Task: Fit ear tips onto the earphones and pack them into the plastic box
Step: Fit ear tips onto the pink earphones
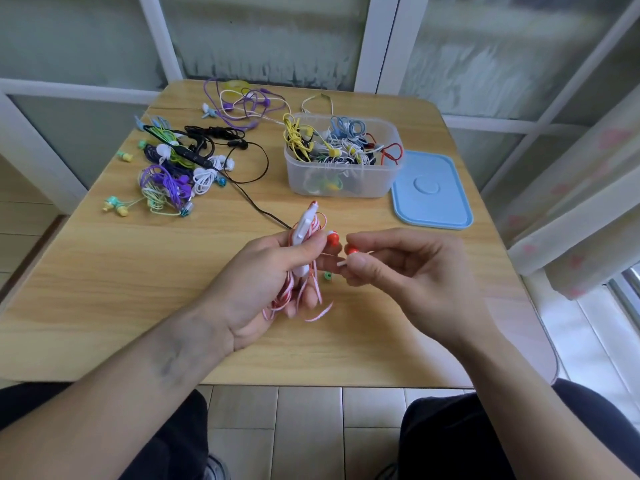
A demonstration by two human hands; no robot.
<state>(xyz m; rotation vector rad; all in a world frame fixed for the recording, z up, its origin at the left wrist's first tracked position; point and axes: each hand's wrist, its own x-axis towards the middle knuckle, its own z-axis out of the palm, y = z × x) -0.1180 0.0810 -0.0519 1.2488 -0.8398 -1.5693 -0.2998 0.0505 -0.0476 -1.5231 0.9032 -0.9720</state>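
The light wooden table (104, 306) carried everything, its near edge running under both forearms. Beyond the fingers and a little to their right stood the translucent plastic box (346, 174), open and filled with coiled earphones in yellow, white, blue and red; a red loop hung over its right rim, and what lay at the bottom was only a blur through the wall. Touching the box on its right lay the flat pale blue plastic lid (433, 192). Far to the left of the fingers sprawled a loose pile of purple, green, white and black earphones (176, 168), too tangled to count, with another purple and yellow tangle (242, 102) behind it near the far edge.

The left hand (263, 282) held the red-and-white striped earphone cable bundle (304, 271), fingers curled round it and its white remote; much of the cable was hidden in the palm. One orange-red earbud (332, 239) stuck out above the left fingertips. The right hand (408, 268) pinched the second orange-red earbud (351, 250) between thumb and forefinger, just beside the first. A small green ear tip (327, 276) lay on the table between the two hands, partly hidden.
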